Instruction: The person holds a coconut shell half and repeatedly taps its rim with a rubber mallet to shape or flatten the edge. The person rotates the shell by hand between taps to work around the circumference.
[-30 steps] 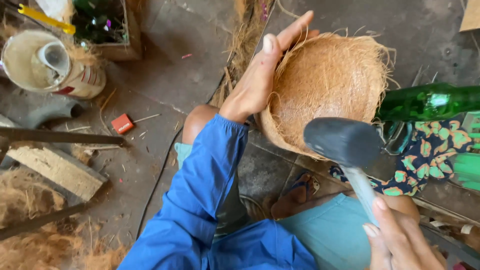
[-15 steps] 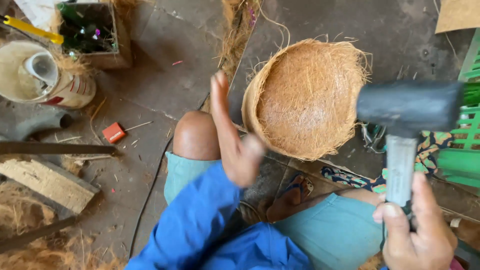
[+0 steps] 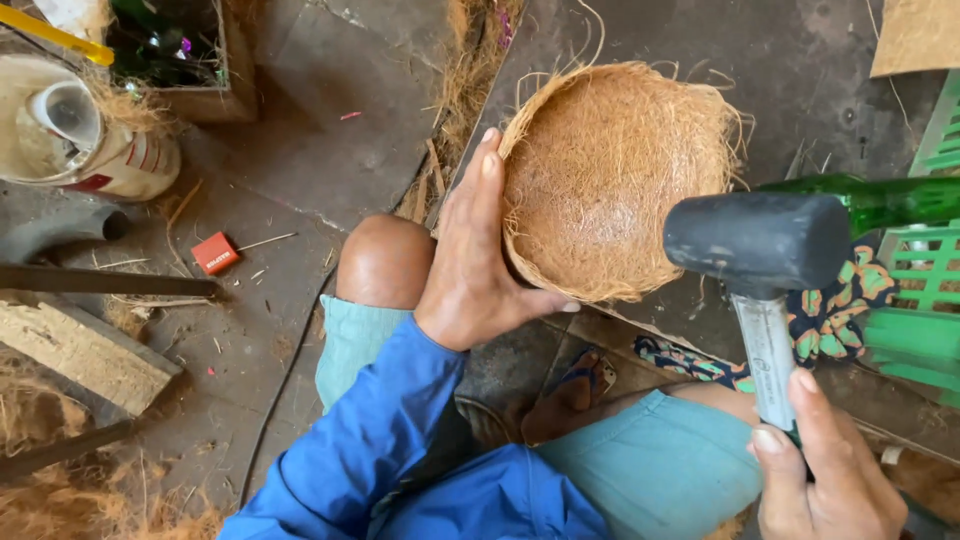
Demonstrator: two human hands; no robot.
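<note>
Fibre bowl [image 3: 615, 180]: centre, above the knees, left hand [image 3: 478, 262] against its left rim.
Mallet [image 3: 762, 262]: right of bowl, head just beside its lower right edge; right hand [image 3: 825, 470] on handle below.
Bottle [image 3: 880, 200]: behind mallet head, apparently lying sideways.
Small box [image 3: 214, 253]: on floor, left of knee.
Can [image 3: 75, 140]: far left, on floor.
</note>
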